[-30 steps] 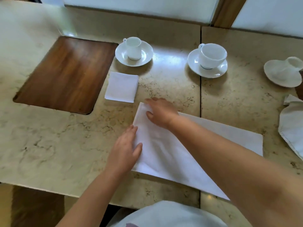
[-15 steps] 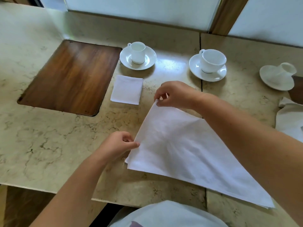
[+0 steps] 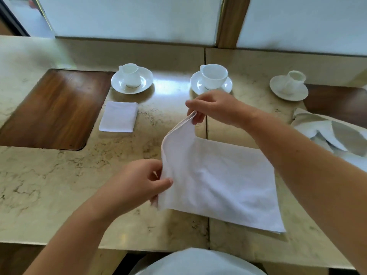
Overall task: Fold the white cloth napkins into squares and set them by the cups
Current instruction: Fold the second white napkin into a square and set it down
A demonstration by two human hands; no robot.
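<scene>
While its right part lies flat on the marble table (image 3: 49,185), the white napkin (image 3: 218,179) rises at its left edge, lifted between both hands. The left hand (image 3: 137,185) pinches the near left corner, thumb on top and fingers curled beneath the cloth. The right hand (image 3: 214,108) pinches the far left corner between thumb and fingertips, holding it above the tabletop.

Beyond it to the left, a folded napkin (image 3: 119,117) lies square on the table, just in front of the left cup (image 3: 130,75) on its saucer (image 3: 147,79). The middle cup (image 3: 214,75) stands behind the right hand, and a third cup (image 3: 294,80) stands further right. A rumpled cloth (image 3: 325,132) lies at the right edge. A dark wooden inlay (image 3: 53,110) sits to the left.
</scene>
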